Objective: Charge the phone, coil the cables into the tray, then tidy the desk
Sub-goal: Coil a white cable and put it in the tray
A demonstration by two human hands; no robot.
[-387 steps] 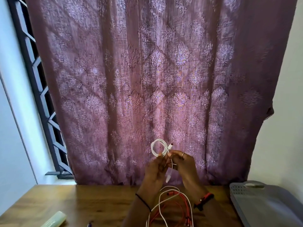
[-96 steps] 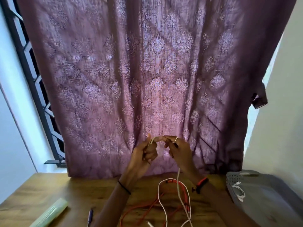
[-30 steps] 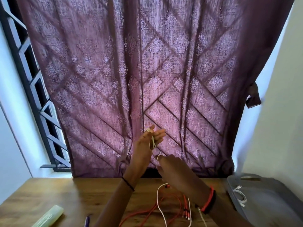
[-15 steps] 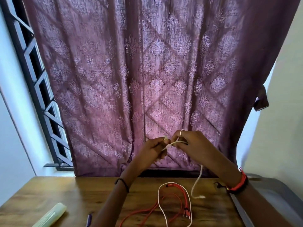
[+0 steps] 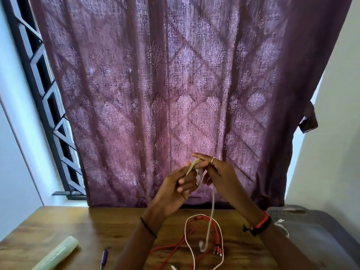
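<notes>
White cable (image 5: 212,207) gripped in left hand (image 5: 175,190), pinched by right hand (image 5: 220,172), tail hanging beneath both

Purple patterned curtain (image 5: 175,94) hanging; black window grille (image 5: 48,98) left.

Your curtain (image 5: 175,94) was purple with pale floral diamonds. You had a cream cable (image 5: 213,200), red cable (image 5: 215,227), white cable (image 5: 185,232), brown desk (image 5: 58,225), grey tray (image 5: 311,240).

Wooden desk (image 5: 58,227), red cable (image 5: 215,228), tray (image 5: 311,217), pen (image 5: 103,259), tube (image 5: 56,254)
</notes>
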